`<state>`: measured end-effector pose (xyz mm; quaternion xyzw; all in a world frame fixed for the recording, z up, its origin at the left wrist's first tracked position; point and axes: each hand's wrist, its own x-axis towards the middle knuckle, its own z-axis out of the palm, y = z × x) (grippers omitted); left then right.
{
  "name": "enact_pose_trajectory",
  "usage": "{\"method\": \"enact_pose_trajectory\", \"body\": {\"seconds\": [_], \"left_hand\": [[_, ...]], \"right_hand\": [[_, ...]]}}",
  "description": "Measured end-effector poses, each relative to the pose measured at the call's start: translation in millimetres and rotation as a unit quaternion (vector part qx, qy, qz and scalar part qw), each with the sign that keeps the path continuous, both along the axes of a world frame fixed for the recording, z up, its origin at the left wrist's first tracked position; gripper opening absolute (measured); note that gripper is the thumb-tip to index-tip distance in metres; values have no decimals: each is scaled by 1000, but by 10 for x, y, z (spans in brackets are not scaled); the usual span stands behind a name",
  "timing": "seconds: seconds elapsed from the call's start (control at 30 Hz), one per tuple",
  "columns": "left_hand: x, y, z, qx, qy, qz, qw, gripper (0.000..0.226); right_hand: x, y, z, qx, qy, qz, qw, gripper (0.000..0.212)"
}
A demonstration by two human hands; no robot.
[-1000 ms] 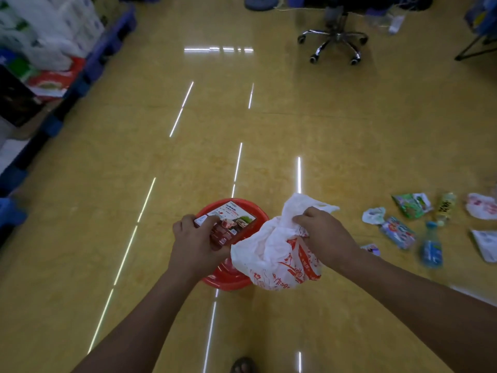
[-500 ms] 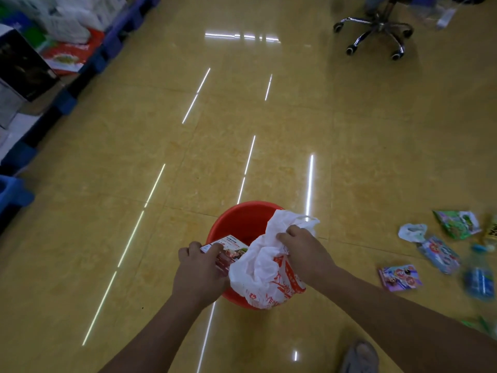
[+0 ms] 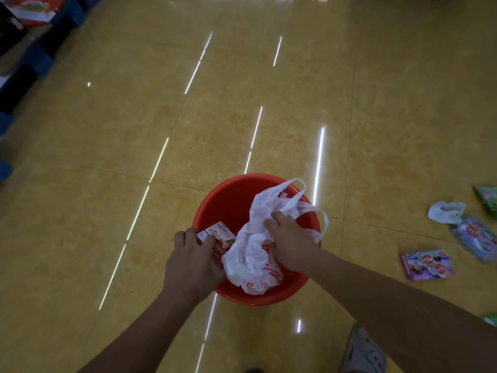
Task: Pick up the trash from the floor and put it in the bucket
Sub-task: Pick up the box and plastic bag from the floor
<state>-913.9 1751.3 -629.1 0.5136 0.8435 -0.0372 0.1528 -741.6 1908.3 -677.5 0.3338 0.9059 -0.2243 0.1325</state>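
A red bucket (image 3: 231,200) stands on the yellow floor right below me. My left hand (image 3: 192,261) grips a small red-and-white carton (image 3: 219,234) at the bucket's near left rim. My right hand (image 3: 291,243) holds a crumpled white plastic bag with red print (image 3: 252,262), which hangs down into the bucket; its handles (image 3: 312,208) drape over the right rim. The bucket's bottom is mostly hidden by the bag and my hands.
Loose trash lies on the floor to the right: a purple packet (image 3: 426,263), a bluish wrapper (image 3: 476,239), a small white bag (image 3: 446,211), a green packet (image 3: 488,197). My sandalled foot (image 3: 363,351) is at the bottom. Blue pallets with boxes (image 3: 35,30) line the far left.
I have stepped closer, so the bucket now sits right under my hands. Both hands have lowered, bringing the bag and the carton down into the bucket's mouth.
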Motion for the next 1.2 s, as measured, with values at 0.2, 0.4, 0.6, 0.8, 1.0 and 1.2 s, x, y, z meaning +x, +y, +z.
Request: {"method": "enact_pose_trajectory", "body": {"seconds": [0.2, 0.4, 0.6, 0.8, 1.0, 1.2], "left_hand": [[121, -26, -295, -93, 12, -58, 994, 67], [197, 70, -362, -124, 20, -76, 989, 58], [215, 278, -208, -126, 28, -85, 988, 61], [292, 570, 32, -91, 28, -121, 988, 58], [513, 992, 405, -66, 21, -169, 983, 70], [1029, 1564, 813, -49, 34, -253, 966, 74]], "right_hand": [[145, -92, -372, -76, -127, 63, 987, 63], [206, -125, -382, -98, -124, 46, 986, 62], [305, -39, -205, -113, -60, 17, 992, 64], [511, 143, 227, -122, 0, -4, 993, 46], [994, 297, 578, -89, 118, -71, 986, 36], [1892, 456, 894, -36, 116, -164, 979, 41]]}}
